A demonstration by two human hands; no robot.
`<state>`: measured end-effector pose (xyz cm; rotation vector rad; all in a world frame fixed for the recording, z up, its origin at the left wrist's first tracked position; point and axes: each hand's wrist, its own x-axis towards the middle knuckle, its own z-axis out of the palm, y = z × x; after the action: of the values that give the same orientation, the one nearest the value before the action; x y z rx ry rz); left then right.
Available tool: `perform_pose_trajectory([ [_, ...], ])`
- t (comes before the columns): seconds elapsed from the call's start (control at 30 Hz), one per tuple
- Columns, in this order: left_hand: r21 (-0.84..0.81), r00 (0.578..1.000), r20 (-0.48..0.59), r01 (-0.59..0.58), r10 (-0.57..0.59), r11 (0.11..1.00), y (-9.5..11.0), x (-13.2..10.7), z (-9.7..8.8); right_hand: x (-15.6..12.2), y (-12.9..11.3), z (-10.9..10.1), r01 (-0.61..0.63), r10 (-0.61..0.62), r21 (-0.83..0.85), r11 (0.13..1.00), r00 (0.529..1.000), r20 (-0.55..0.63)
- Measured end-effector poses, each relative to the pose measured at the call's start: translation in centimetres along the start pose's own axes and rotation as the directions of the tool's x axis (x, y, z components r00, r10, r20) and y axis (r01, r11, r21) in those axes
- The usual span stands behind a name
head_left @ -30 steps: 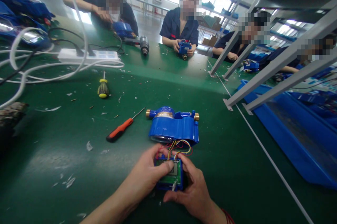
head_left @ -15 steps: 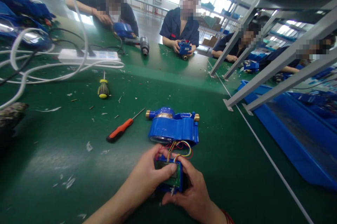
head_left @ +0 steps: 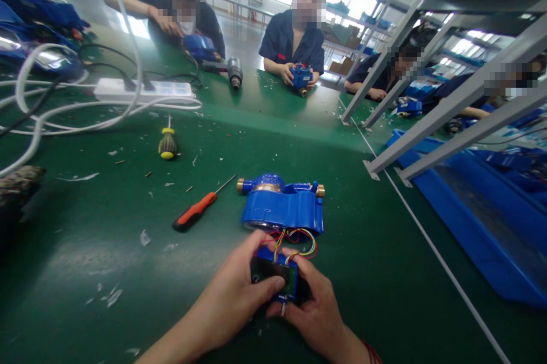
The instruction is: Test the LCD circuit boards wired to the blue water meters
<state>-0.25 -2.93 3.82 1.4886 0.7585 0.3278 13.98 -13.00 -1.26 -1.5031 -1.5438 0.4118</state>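
Observation:
Between my two hands, low in the middle of the view, is a small blue box with a green circuit board in it. My left hand grips its left side, the thumb lying across the board. On the other side my right hand holds the box's right edge, fingers at the top corner and thumb at the bottom. Thin red, yellow and white wires run from the box to a blue water meter with brass ends, lying just beyond my hands.
An orange-and-black screwdriver lies left of the meter, a yellow-and-black one farther back. A power strip, white cables and a heat gun are behind. Grey metal posts and a blue tray stand right. Co-workers sit opposite.
The box has tipped a little in my hands, so its board looks darker and more foreshortened. My right thumb has shifted slightly up and right. The water meter has barely moved.

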Motion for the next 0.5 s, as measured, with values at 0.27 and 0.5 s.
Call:
perform_pose_trajectory([
  [0.27, -0.155, 0.998, 0.061, -0.019, 0.029, 0.988, -0.8, 0.0, -0.2, -1.1, 1.0, 0.3, -0.15, 0.147, 0.197, 0.969, 0.989, 0.03],
  [0.5, -0.374, 0.986, 0.164, 0.043, 0.021, 0.926, -1.7, 0.0, -0.7, -0.5, 0.3, 0.2, -0.286, 0.267, 0.497, 0.819, 0.957, 0.112],
])
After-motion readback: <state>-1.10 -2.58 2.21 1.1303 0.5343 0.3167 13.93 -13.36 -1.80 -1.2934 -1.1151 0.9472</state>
